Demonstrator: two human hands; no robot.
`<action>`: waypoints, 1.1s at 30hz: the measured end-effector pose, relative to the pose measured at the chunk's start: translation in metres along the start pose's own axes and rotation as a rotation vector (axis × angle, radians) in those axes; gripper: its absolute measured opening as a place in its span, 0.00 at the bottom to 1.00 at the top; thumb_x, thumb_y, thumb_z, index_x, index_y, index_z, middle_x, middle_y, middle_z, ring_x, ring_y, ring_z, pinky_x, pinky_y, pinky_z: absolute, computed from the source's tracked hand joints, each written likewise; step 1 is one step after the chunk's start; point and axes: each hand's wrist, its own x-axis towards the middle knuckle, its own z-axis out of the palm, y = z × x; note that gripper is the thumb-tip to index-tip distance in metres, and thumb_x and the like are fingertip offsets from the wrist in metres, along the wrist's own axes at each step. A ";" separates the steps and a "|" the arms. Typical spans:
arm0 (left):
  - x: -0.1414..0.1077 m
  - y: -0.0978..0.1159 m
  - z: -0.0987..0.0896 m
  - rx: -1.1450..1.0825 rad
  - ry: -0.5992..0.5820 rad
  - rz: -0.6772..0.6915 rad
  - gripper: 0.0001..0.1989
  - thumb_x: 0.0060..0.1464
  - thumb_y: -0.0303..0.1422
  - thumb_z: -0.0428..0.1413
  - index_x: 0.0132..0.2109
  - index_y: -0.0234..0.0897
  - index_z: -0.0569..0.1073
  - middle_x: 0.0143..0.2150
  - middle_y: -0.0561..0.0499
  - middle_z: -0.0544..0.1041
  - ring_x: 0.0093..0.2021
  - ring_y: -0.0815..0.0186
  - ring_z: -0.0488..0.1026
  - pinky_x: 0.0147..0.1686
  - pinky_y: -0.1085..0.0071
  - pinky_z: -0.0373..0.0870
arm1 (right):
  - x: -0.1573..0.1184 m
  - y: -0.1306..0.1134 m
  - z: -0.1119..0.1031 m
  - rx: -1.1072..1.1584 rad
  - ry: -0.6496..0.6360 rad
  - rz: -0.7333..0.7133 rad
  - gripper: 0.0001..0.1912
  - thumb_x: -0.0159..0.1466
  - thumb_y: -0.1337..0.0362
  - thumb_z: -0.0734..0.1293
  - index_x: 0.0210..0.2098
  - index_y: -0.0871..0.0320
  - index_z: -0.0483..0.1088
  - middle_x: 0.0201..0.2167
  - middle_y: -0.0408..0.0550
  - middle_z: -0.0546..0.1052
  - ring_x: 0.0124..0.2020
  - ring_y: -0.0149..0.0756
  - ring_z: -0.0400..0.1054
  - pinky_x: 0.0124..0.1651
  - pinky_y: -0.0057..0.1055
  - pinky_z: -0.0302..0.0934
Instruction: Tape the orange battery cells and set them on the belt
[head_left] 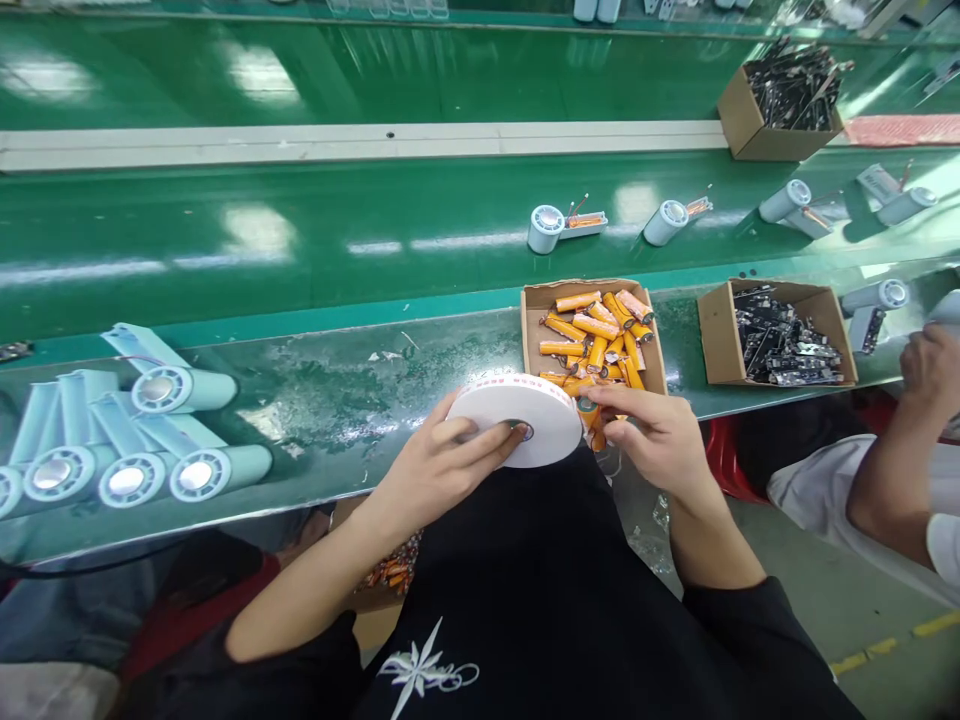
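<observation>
My left hand (442, 460) grips a white roll of tape (487, 440) with small red print along its rim, its fingers across the flat side and at the core hole. Close against the right edge of the roll, my right hand (656, 435) has thumb and forefinger around an orange battery (592, 425). The battery's round end faces up, and part of it is hidden by the fingers. Just beyond both hands, a cardboard box (531, 340) on the bench holds many orange batteries (596, 325), some with pinkish-white strips on them.
Light-blue cylindrical housings (199, 475) with handles lie in a group at the left. More housings (546, 230) stand on the green conveyor (315, 230). Boxes of dark parts (787, 340) are at the right, where a co-worker's hand (930, 365) holds a housing.
</observation>
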 end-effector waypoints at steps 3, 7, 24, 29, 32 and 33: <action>-0.001 -0.004 -0.003 0.015 0.025 -0.002 0.22 0.66 0.20 0.61 0.63 0.43 0.80 0.52 0.52 0.84 0.42 0.65 0.66 0.73 0.46 0.66 | -0.002 0.006 -0.007 0.132 -0.178 0.137 0.25 0.70 0.52 0.77 0.64 0.49 0.79 0.60 0.49 0.83 0.59 0.47 0.81 0.62 0.40 0.78; 0.001 -0.007 -0.006 0.063 0.017 -0.001 0.22 0.65 0.19 0.61 0.61 0.42 0.80 0.51 0.53 0.84 0.42 0.64 0.66 0.72 0.47 0.68 | -0.005 0.012 -0.002 0.263 -0.240 0.291 0.34 0.64 0.59 0.81 0.68 0.45 0.75 0.66 0.48 0.79 0.59 0.47 0.81 0.64 0.43 0.77; 0.010 0.047 0.038 0.066 0.313 -0.369 0.24 0.63 0.40 0.67 0.62 0.35 0.80 0.40 0.43 0.82 0.45 0.55 0.65 0.57 0.53 0.66 | -0.013 0.020 0.109 0.420 0.674 0.218 0.40 0.74 0.43 0.68 0.77 0.37 0.47 0.60 0.54 0.81 0.54 0.43 0.83 0.56 0.44 0.79; -0.002 0.075 0.033 -0.118 0.225 -0.201 0.22 0.64 0.34 0.66 0.63 0.51 0.79 0.44 0.51 0.83 0.44 0.61 0.69 0.63 0.52 0.70 | 0.021 0.008 0.009 0.501 0.488 0.039 0.27 0.70 0.55 0.76 0.67 0.38 0.73 0.60 0.47 0.83 0.56 0.42 0.82 0.52 0.32 0.79; -0.024 0.055 0.027 -0.133 0.122 -0.171 0.18 0.65 0.31 0.64 0.60 0.51 0.79 0.47 0.52 0.83 0.48 0.59 0.69 0.69 0.44 0.67 | 0.046 0.006 -0.033 0.596 0.656 -0.183 0.17 0.75 0.63 0.67 0.52 0.33 0.84 0.57 0.28 0.82 0.66 0.33 0.74 0.53 0.18 0.68; -0.034 0.040 0.026 -0.094 0.075 -0.254 0.19 0.64 0.30 0.64 0.61 0.47 0.79 0.49 0.49 0.83 0.51 0.57 0.69 0.69 0.42 0.67 | 0.048 0.007 -0.030 0.584 0.648 -0.156 0.16 0.73 0.63 0.71 0.54 0.32 0.83 0.55 0.30 0.83 0.62 0.33 0.78 0.48 0.16 0.71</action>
